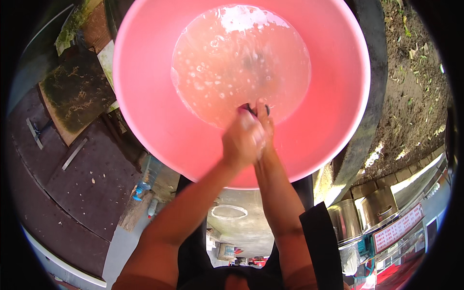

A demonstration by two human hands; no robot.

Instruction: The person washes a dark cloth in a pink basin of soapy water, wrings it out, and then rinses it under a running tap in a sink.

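A large pink plastic basin stands before me with cloudy, bubbly water in its bottom. My left hand, blurred by motion, is clenched at the near edge of the water on a small dark and magenta item, perhaps cloth. Pressed against it on the right is my right hand, its fingers around a dark part of what looks like the same item. The two hands touch, and the left partly covers the right. A dim dark patch shows in the water beyond them.
To the left are a dark brown panelled surface, a mossy board and a clear plastic bottle with a blue top. A concrete ledge and bare soil lie to the right. Metal pots stand at lower right.
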